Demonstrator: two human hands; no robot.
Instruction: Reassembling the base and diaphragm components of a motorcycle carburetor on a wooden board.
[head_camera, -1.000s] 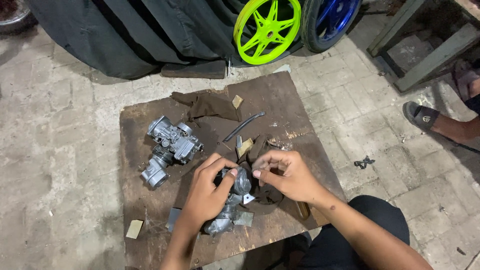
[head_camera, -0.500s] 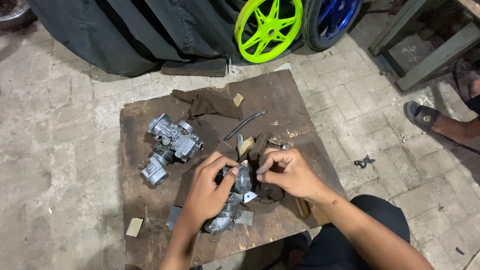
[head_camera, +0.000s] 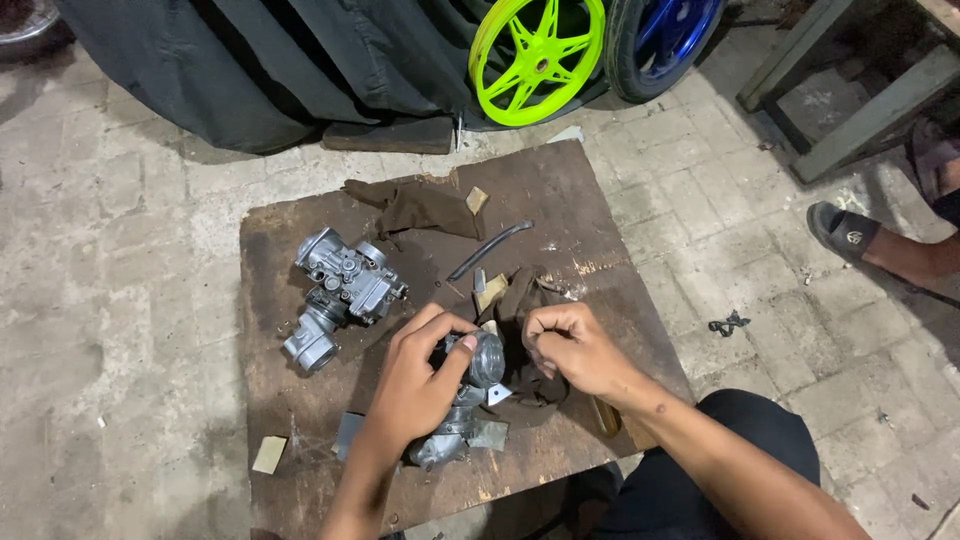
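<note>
carburetor body, grey cast metal, lying on the wooden board near its front edge, directly before the person.
left hand: fingers wrapped over the top of the carburetor body, clamped on it, thumb against its round cap. grip and place match the earlier views; part not lifted or turned.
right hand: fingers curled together into a loose fist on the brown rag, just right of the carburetor body; whether something small is pinched inside cannot be told. a second ago the fingers were spread nearer the cap; now drawn a little right and bunched. judged: wiping or a fiddly fitting step, held steady, little progress visible.
second carburetor: left of and behind the carburetor body, apart, untouched, unmoved.
dark cloth: far side of board.
black curved hose: behind the rag.
green wheel, blue wheel: beyond the board, on the floor.
another person's sandalled foot: well right.
</note>
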